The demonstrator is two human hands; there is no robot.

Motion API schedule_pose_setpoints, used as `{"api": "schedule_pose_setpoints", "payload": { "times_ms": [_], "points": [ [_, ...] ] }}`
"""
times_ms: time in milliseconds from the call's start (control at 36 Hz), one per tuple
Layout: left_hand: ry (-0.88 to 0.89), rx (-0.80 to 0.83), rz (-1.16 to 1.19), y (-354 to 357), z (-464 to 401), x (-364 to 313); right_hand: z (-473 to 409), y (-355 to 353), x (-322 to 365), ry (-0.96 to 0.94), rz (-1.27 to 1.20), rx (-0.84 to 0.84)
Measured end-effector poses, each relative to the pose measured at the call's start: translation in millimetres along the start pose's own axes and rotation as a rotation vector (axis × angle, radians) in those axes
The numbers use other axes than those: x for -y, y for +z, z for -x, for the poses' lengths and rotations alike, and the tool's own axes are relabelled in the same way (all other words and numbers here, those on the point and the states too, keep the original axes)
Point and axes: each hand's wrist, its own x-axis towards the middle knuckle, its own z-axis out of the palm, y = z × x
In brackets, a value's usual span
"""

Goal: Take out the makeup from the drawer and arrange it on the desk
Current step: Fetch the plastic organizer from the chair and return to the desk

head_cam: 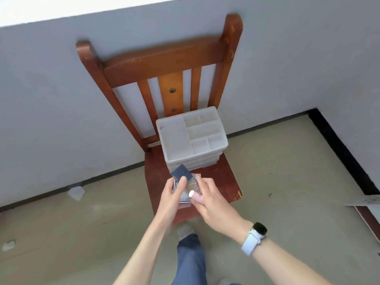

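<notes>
A white plastic organizer (192, 138) with drawers below and several open compartments on top stands on the seat of a wooden chair (222, 177). In front of it a drawer (184, 199) is pulled out, mostly hidden by my hands. My left hand (171, 197) grips a dark blue rectangular makeup case (181, 172), tilted up above the drawer. My right hand (213, 200) holds a small pink tube with a white cap (195, 196) over the drawer.
The chair stands against a grey wall, its slatted back (164, 64) rising behind the organizer. Beige floor lies all around, with scraps of paper (76, 193) at the left and a black baseboard (339, 145) at the right. My leg and shoe (186, 231) are under the seat's front.
</notes>
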Motion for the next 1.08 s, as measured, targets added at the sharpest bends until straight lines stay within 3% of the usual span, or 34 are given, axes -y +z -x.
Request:
{"api": "schedule_pose_setpoints", "payload": {
  "times_ms": [83,222,361,472,750,972,1083],
  "points": [
    [0.032,0.116,-0.097,29.2,11.1,-13.3,27.6,-26.9,-7.6,0.018,-0.037,-0.078],
    [0.087,0.302,-0.279,107.8,47.8,-25.2,111.1,-69.7,-29.3,0.299,-0.180,-0.271],
    [0.139,0.443,-0.370,204.0,107.8,-2.7,239.9,-101.4,-52.7,0.360,-0.290,-0.635],
    [0.141,0.546,-0.409,286.0,173.4,30.1,366.0,-109.6,-71.3,0.560,-0.328,-0.923],
    [0.166,1.018,-0.641,486.4,371.8,129.6,672.7,-80.5,-87.6,0.994,-0.497,-1.542],
    [0.176,1.400,-0.790,603.9,550.7,228.6,858.7,-22.4,-76.4,1.127,-0.719,-2.053],
    [0.183,1.572,-0.863,657.3,636.6,288.2,951.0,1.7,-81.9,1.256,-0.689,-2.186]
  ]
}}
